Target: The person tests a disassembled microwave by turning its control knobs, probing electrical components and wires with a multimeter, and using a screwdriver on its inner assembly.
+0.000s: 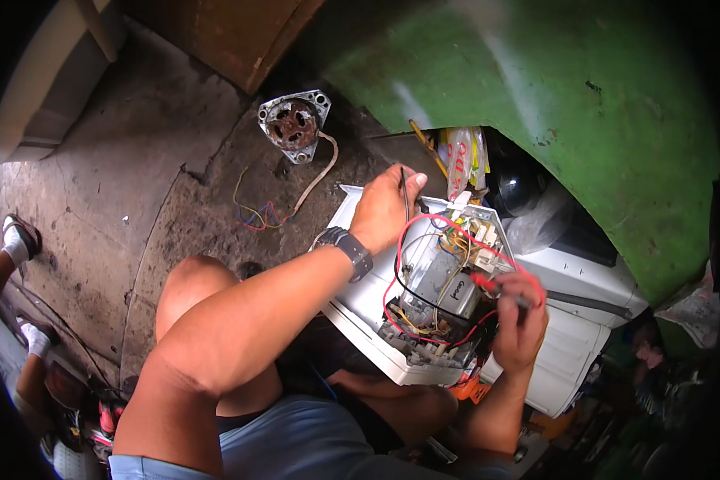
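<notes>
A white plastic housing [362,310], like an appliance control panel, lies open in front of me with its inside facing up. It holds a silver capacitor [458,293] and bundled coloured wires [458,238]. My left hand [380,212] is at its upper edge, fingers closed on a thin black test probe [405,190]. My right hand [522,324], slightly blurred, pinches a red test probe [483,282] that points left at the parts near the capacitor. Red and black leads loop across the housing. I cannot tell what the probe tips touch.
A rusty motor [292,126] with a loose cable [318,174] lies on the stained concrete floor. A green panel [536,80] rises at upper right, above white plastic parts [564,348]. Beneath the housing sits an orange object [470,390]. Another person's sandalled foot [24,234] shows at far left.
</notes>
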A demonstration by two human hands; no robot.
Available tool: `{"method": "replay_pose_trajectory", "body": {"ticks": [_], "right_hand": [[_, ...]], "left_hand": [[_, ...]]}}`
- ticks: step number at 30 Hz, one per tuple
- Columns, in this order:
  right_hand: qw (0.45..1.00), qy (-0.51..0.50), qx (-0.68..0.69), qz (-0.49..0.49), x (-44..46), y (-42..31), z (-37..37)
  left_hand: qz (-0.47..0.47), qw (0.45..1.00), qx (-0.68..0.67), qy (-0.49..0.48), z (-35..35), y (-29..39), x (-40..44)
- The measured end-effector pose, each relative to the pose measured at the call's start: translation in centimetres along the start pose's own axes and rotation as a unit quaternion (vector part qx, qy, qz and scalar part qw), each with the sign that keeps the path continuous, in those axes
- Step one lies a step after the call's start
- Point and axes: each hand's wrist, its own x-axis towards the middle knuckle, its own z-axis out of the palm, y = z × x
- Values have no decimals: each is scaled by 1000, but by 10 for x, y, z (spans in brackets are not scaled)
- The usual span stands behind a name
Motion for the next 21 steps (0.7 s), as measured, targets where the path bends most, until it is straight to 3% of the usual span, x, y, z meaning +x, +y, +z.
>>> {"method": "replay_pose_trajectory", "body": {"ticks": [3,4,6,8,10,11,13,14,16,21], "right_hand": [[1000,-20,6,13,46,13,-1],[997,-27,57,43,63,21,6],[991,-106,44,64,97,28,12],[982,-188,-5,24,124,34,18],[976,-208,-46,-50,138,60,33],[978,-196,-47,-44,143,66,37],[948,-294,-118,-35,154,74,45],[951,-284,-119,-28,156,79,49],[924,-356,-142,-10,162,85,57],[906,-395,-152,-29,170,82,64]], "left_hand": [[69,995,-70,8,17,-29,7],[50,992,-112,-7,19,-29,6],[83,989,-116,36,19,-20,4],[108,985,-123,60,16,-11,2],[75,986,-148,9,19,-10,-3],[57,986,-155,-24,23,-17,-3],[54,987,-142,-44,30,-23,-10],[43,985,-161,-49,34,-30,-8],[31,984,-164,-59,36,-35,-6],[63,980,-180,-49,38,-42,-4]]}}
